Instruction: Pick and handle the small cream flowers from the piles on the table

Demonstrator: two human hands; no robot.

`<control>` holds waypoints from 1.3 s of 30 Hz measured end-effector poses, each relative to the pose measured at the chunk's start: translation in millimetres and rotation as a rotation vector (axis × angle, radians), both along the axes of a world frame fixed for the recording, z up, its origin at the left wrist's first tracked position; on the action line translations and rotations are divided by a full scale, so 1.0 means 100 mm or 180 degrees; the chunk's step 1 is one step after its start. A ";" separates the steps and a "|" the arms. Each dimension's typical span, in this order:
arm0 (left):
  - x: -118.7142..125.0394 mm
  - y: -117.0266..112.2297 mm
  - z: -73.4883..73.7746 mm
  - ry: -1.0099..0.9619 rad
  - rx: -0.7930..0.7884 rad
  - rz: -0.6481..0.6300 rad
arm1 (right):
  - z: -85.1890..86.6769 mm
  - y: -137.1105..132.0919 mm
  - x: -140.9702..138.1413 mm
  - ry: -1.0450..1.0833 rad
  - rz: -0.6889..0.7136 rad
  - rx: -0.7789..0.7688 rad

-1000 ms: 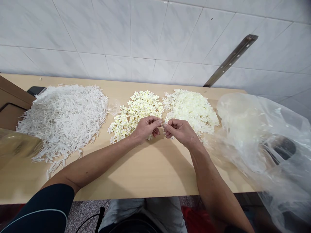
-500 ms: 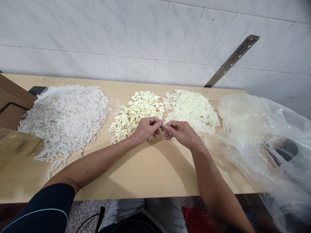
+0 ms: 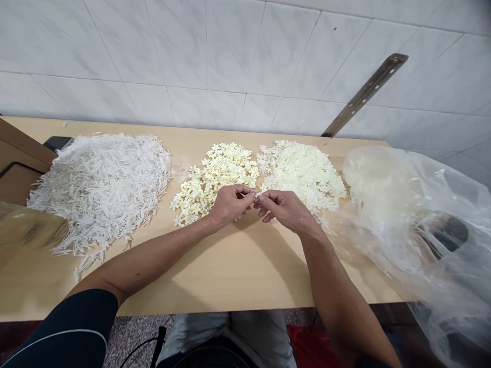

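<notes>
My left hand [image 3: 230, 205] and my right hand [image 3: 284, 208] meet above the middle of the table, fingertips almost touching. Both are closed in a pinch on a small white flower piece [image 3: 257, 196], mostly hidden by the fingers. Just behind my left hand lies a heap of artificial flowers [image 3: 218, 171] with yellowish centres. Beyond my right hand spreads a pile of pale cream flower heads [image 3: 303, 171]. Farther left is a big mound of thin white stamen-like strips [image 3: 103, 184].
A clear plastic bag [image 3: 383, 204] with pale pieces inside covers the table's right end and hangs over its edge. A cardboard box [image 3: 23, 148] and a dark flat object [image 3: 57, 142] are at the left. A metal bracket [image 3: 364, 97] leans against the tiled wall.
The hands stay in almost the same place. The fingers have shifted slightly, and a bit more of the small white flower piece shows between them.
</notes>
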State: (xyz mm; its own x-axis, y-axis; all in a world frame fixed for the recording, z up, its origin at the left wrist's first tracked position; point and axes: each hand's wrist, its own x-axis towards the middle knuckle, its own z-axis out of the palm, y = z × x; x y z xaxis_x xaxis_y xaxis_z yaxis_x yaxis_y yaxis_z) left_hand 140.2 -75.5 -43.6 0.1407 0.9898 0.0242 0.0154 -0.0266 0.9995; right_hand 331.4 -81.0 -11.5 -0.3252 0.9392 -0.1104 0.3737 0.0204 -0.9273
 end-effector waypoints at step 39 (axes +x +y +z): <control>-0.58 0.28 0.38 0.1600 0.0745 -0.0124 | 0.06 -0.06 0.19 -0.0492 0.0766 -0.0174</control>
State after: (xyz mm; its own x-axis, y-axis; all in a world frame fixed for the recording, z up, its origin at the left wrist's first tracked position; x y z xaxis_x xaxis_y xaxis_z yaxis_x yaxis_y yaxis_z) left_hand 81.7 -47.4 -5.2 0.2281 0.9599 0.1631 0.4836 -0.2571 0.8367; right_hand 350.9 -87.2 -5.6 -0.5134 0.8283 -0.2243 0.5011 0.0772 -0.8619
